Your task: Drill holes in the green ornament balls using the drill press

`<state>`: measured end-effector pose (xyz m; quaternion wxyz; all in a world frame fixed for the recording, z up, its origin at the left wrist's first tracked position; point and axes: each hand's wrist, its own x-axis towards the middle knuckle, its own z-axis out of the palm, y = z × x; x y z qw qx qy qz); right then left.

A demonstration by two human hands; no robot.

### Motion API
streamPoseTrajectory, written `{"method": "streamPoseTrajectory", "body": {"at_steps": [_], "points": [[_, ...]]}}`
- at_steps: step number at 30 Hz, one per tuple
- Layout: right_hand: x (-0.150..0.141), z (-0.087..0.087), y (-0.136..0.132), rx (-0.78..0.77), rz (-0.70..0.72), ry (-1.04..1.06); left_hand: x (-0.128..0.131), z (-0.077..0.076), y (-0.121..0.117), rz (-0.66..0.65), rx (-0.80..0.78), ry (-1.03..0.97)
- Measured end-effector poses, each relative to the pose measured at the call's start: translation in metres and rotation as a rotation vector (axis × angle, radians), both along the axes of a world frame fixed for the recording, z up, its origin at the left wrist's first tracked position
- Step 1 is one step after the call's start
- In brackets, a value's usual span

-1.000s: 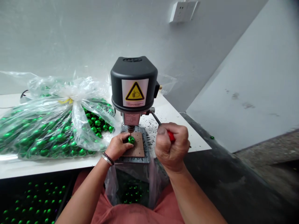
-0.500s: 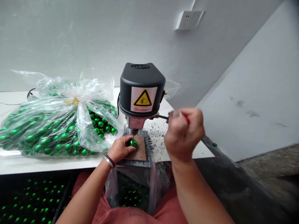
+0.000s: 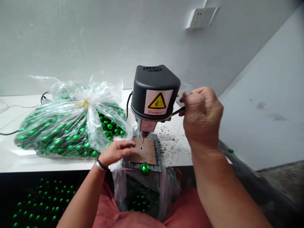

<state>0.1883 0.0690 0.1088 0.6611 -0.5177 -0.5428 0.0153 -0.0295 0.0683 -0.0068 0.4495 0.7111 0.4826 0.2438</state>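
A small drill press (image 3: pixel 155 95) with a black housing and a warning sticker stands on the white table. My right hand (image 3: pixel 203 117) is closed around its feed lever (image 3: pixel 178 111), raised at the right; the red grip seen earlier is hidden by my fingers. Under the drill bit lies a brown board (image 3: pixel 146 155) with a small hole in it. My left hand (image 3: pixel 118 150) hovers over the board's left edge, fingers stretched and holding nothing. A shiny green ball (image 3: pixel 144 168) is at the front edge of the drill base, apart from both hands.
A tied clear plastic bag (image 3: pixel 93 126) full of green balls lies on the table (image 3: pixel 14 163) at the left. Dark shavings (image 3: pixel 173 139) litter the right side. Below the base hangs an open plastic bag (image 3: pixel 118 186) with green balls in it. More balls (image 3: pixel 42 202) show at lower left.
My left hand has let go of the green ball, which moved from under the bit to the base's front edge. My right hand has swung the lever upward, and the bit is clear of the ball.
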Motion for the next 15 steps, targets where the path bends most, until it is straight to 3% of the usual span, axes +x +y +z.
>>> {"method": "streamPoseTrajectory", "body": {"at_steps": [3,4,6,8,15], "points": [[0.0,0.0,0.0,-0.01,0.006,0.016,-0.005,-0.005,0.03,0.403,0.241,0.232],[0.0,0.0,0.0,-0.014,0.007,0.019,-0.005,-0.008,0.042,0.434,0.356,0.393],[0.0,0.0,-0.001,-0.018,0.01,0.025,-0.005,-0.017,0.062,0.322,0.469,0.68],[-0.001,0.0,-0.003,-0.028,0.021,0.036,-0.004,-0.027,0.075,0.234,0.477,0.766],[-0.002,-0.003,-0.005,-0.006,0.022,0.046,-0.006,-0.047,0.077,0.11,0.41,0.741]]}}
